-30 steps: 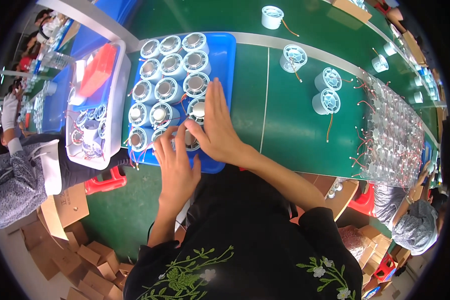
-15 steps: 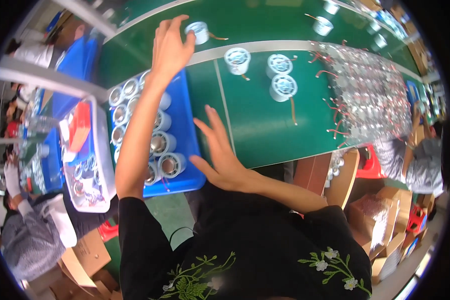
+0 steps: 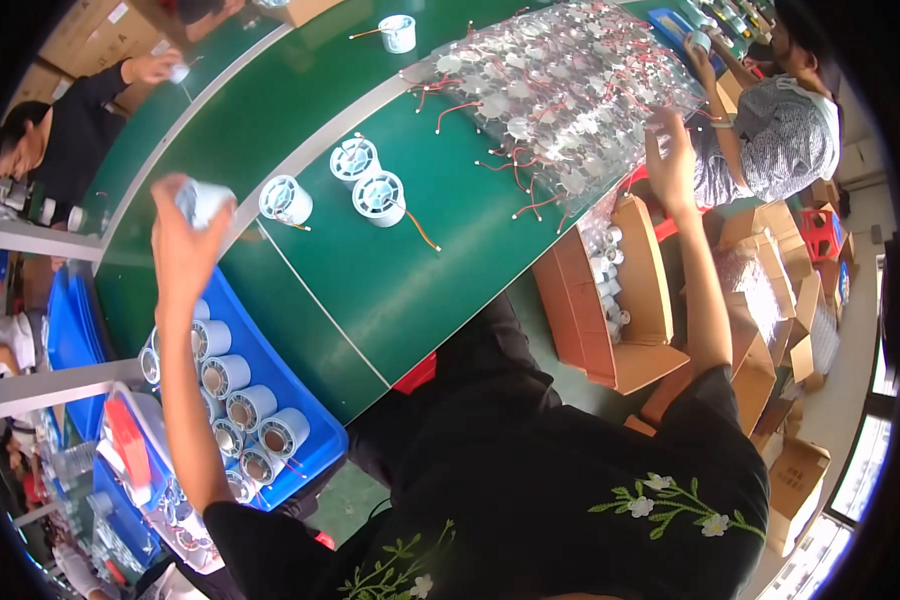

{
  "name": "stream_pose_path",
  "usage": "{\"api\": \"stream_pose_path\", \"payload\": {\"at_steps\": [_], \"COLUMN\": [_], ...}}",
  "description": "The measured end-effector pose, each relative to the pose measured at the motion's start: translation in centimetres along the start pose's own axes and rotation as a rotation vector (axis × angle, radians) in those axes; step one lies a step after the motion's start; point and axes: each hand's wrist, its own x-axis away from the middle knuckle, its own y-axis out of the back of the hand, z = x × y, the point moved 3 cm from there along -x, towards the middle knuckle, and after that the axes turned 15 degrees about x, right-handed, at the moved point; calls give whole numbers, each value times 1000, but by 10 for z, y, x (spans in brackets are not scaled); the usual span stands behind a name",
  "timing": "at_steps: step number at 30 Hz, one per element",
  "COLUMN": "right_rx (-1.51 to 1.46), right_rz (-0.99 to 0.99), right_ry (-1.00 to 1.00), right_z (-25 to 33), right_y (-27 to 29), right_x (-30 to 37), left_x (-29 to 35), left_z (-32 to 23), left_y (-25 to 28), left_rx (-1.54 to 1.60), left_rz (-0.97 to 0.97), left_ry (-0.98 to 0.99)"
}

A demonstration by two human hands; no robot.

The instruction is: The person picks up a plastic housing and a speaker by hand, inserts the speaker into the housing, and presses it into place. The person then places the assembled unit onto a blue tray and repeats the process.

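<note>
My left hand (image 3: 182, 245) is closed around a white cup-shaped housing (image 3: 208, 204), held over the table beyond the blue tray (image 3: 315, 440). In that tray stand several similar white housings (image 3: 225, 376) with round metallic centres. My right hand (image 3: 674, 165) is at the near right edge of a broad stack of clear plastic sheets (image 3: 580, 100) carrying silvery discs with red wires. Its fingers are bent but apart, and I make out nothing between them. Between my hands, two spoke-topped housings (image 3: 379, 198) touch, one with an orange lead; another housing (image 3: 286, 202) stands to their left.
A lone housing (image 3: 398, 34) stands past the metal rail (image 3: 310, 135). Right of my legs is an open carton (image 3: 650, 290) with white parts. One co-worker (image 3: 80, 120) is at the far left, another (image 3: 770, 140) at the right. A red-and-white bin (image 3: 128, 445) is beside the tray.
The view has swung right. My left hand has taken hold of the white housing beyond the tray. My right hand has moved from beside the tray to the plastic sheets.
</note>
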Motion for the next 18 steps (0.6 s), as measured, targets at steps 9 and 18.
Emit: {"api": "stream_pose_path", "payload": {"at_steps": [9,18], "right_rx": [177,236], "right_rz": [501,436], "right_ry": [110,211], "right_z": [-112,-118], "right_y": [-112,-104], "right_x": [-138,-134], "left_x": [193,216], "left_z": [-47,-35], "left_y": [-59,-72], "left_rx": [-108,211], "left_rz": [617,21], "left_ry": [-307,75]}}
